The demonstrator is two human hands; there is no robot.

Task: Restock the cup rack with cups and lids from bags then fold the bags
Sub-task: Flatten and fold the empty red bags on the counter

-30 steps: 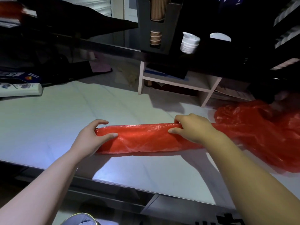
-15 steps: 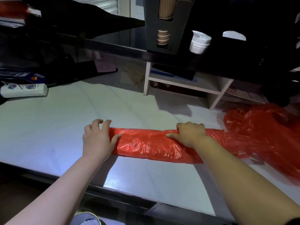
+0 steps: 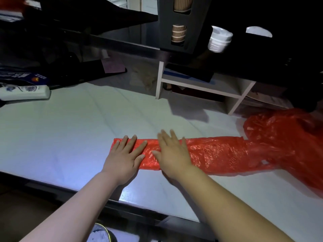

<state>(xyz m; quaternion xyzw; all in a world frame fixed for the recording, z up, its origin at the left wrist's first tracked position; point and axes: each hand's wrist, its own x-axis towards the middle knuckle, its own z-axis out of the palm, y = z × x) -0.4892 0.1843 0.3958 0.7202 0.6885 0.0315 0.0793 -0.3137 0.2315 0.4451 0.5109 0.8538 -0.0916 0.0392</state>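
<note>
On a pale counter, seen from a head-worn camera, a red plastic bag lies folded into a long flat strip. Both hands rest on its left part, palms down. The left hand covers the strip's left end and the right hand lies just beside it. The fingers of both are straight and slightly spread, pressing the plastic flat; neither hand grasps anything.

The strip's long axis runs left to right, roughly along the counter's near edge, and its squared end points left. Its right end runs into a loose crumpled red mass near a small white shelf. Whether that mass is the same bag or a second one cannot be told.

Above, a dark cup rack holds brown paper cups and a stack of white lids. Restocking therefore looks done, and the bag-folding step is in hand.

The next move likely calls for sweeping the right hand rightward along the strip to push out air. After that, the strip would be folded end over end, with the slippery film held down so it does not spring open
</note>
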